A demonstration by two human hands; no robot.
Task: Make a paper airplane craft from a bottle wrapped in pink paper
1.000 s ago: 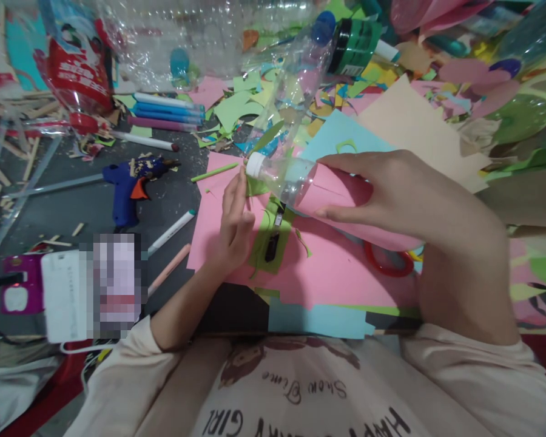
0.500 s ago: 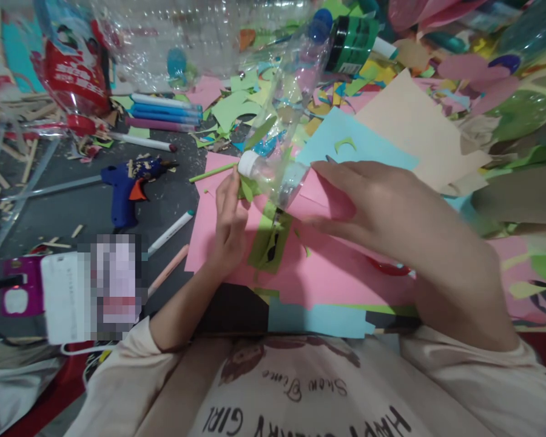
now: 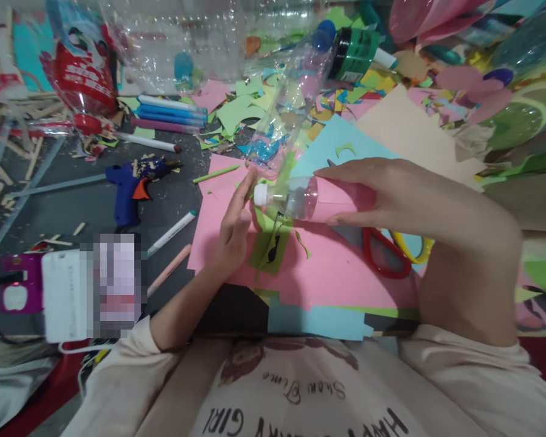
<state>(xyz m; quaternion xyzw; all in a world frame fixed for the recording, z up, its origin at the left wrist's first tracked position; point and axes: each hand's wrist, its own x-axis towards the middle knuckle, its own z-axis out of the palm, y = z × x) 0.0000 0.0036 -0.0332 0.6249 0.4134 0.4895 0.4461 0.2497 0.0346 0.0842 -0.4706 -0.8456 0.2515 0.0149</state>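
My right hand [image 3: 391, 191] is wrapped round a clear plastic bottle [image 3: 300, 197] that has pink paper rolled about its body and a white cap [image 3: 260, 194] pointing left. The bottle lies on its side just above a pink paper sheet [image 3: 337, 273]. My left hand [image 3: 234, 227] rests on that sheet with its fingers stretched out, the fingertips close to the cap. A green paper piece with a dark cut-out [image 3: 270, 246] lies under the bottle's neck. Red-handled scissors [image 3: 384, 255] show below my right hand.
A blue glue gun [image 3: 130, 182] lies to the left on the dark table. Markers [image 3: 168, 112], a white pen [image 3: 173, 229], empty clear bottles [image 3: 291, 103], a green-labelled container [image 3: 357, 54] and many coloured paper scraps crowd the back. A white device [image 3: 66, 294] sits at the left front.
My right hand has lowered and levelled the bottle, uncovering the scissors. My left hand has let go near the cap and its fingers have straightened.
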